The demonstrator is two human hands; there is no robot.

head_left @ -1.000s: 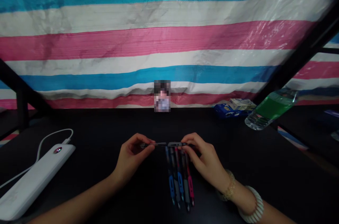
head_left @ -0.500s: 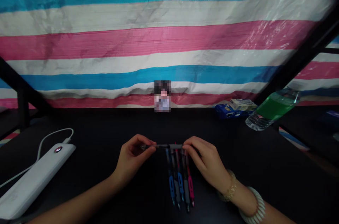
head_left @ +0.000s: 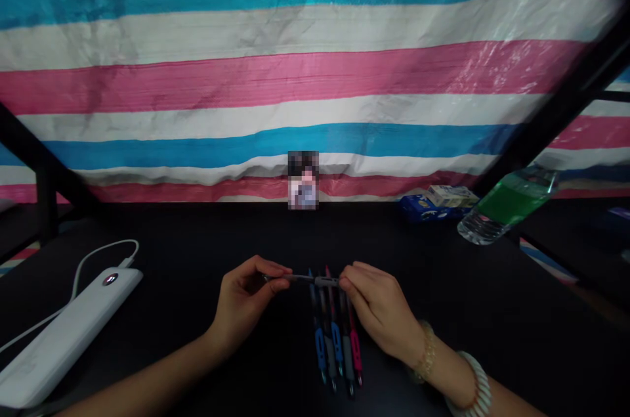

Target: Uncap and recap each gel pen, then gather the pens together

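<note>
Your left hand point(head_left: 249, 299) and right hand point(head_left: 377, 305) each pinch one end of a grey pen point(head_left: 308, 280) — seemingly — above the pens point(head_left: 337, 338) on the bench point(head_left: 197, 240).

Two hands are in view, a left hand point(head_left: 246, 302) and a right hand point(head_left: 378, 308), with one pen point(head_left: 305, 280) held crosswise between them. Four more pens point(head_left: 337, 345) lie side by side on the worktop point(head_left: 197, 233) just near of it: two with blue sleeves, one grey, one pink. At the left lies one white power bank point(head_left: 63, 338) with one cable point(head_left: 93, 256). At the far right are one bottle point(head_left: 506, 203) and two small cartons point(head_left: 438, 200). The right wrist wears two bracelets point(head_left: 443, 371).
</note>
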